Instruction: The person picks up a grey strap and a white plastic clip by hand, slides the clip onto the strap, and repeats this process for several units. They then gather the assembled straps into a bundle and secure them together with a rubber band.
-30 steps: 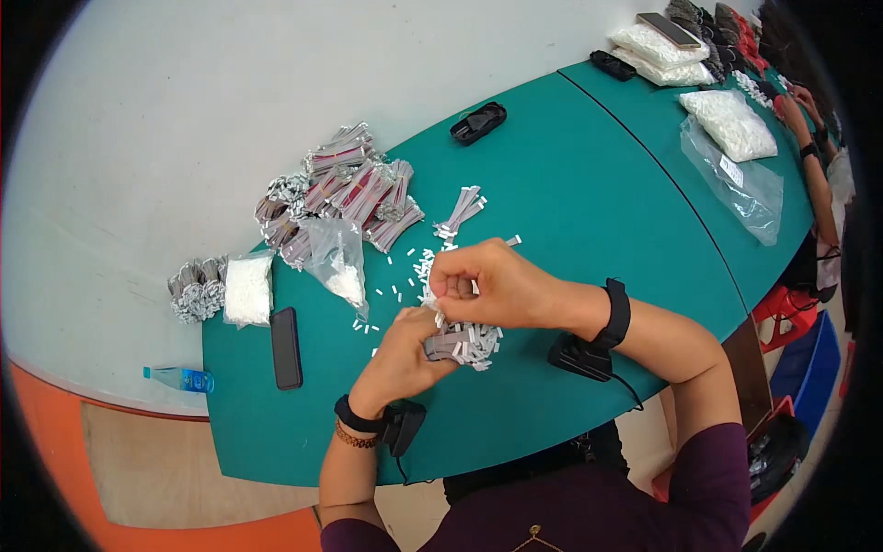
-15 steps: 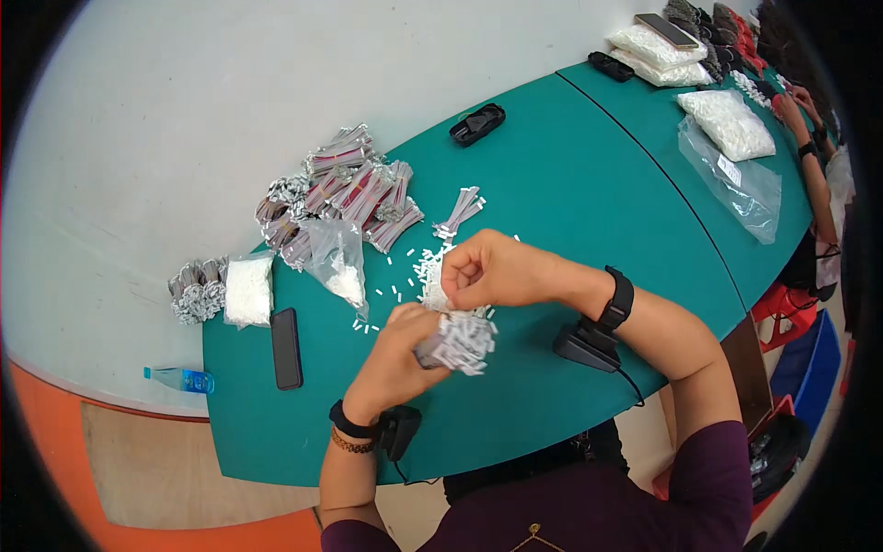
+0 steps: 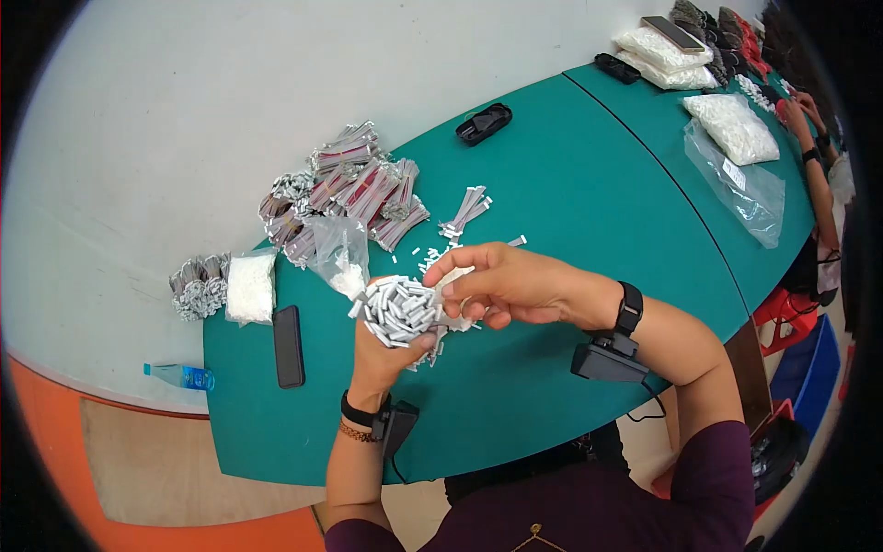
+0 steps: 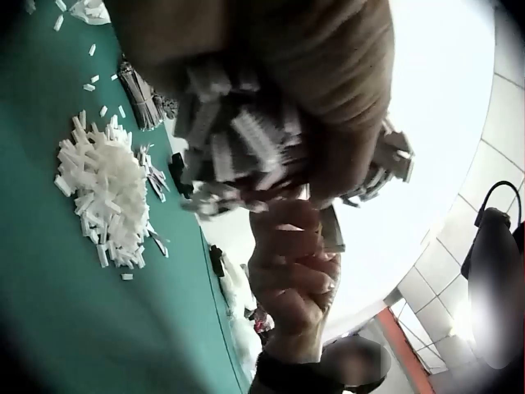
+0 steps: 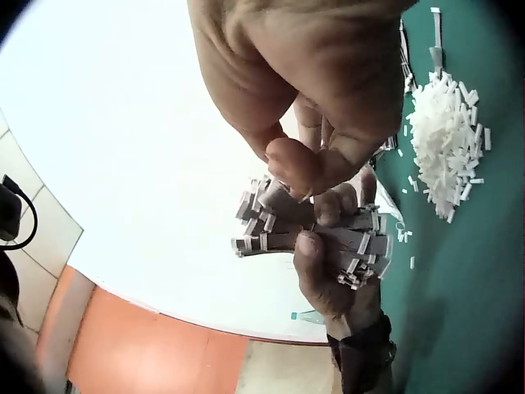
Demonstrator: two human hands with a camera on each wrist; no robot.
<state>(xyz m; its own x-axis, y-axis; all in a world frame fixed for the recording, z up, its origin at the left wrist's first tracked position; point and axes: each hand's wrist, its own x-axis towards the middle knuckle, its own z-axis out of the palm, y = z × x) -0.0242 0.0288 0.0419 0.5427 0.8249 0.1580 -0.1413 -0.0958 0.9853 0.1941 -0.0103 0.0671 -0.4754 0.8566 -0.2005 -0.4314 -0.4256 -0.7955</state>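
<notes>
A thick bundle of grey flat ribbon cables (image 3: 400,311) with white-tipped ends is gripped in my left hand (image 3: 379,361), its many ends turned up toward the head camera. My right hand (image 3: 510,283) is at the bundle's right side, fingers bent. In the right wrist view its thumb and fingertip (image 5: 295,168) pinch at a grey cable (image 5: 279,201) on the bundle's upper side. Behind the hands lies a loose pile of small white plastic pieces (image 5: 447,139), mostly covered in the head view but plain in the left wrist view (image 4: 107,197).
Banded cable bundles (image 3: 363,189) heap at the back left, beside an opened clear bag (image 3: 340,258). Several loose cables (image 3: 467,212) lie past the pile. Leftward are a filled bag (image 3: 251,287), a phone (image 3: 288,345) and a bottle (image 3: 179,375). Another person's arm (image 3: 809,156) shows far right.
My left hand has turned the bundle so its ends face up, and shifted it slightly left and up. The right hand's fingers have spread somewhat and stay beside the bundle.
</notes>
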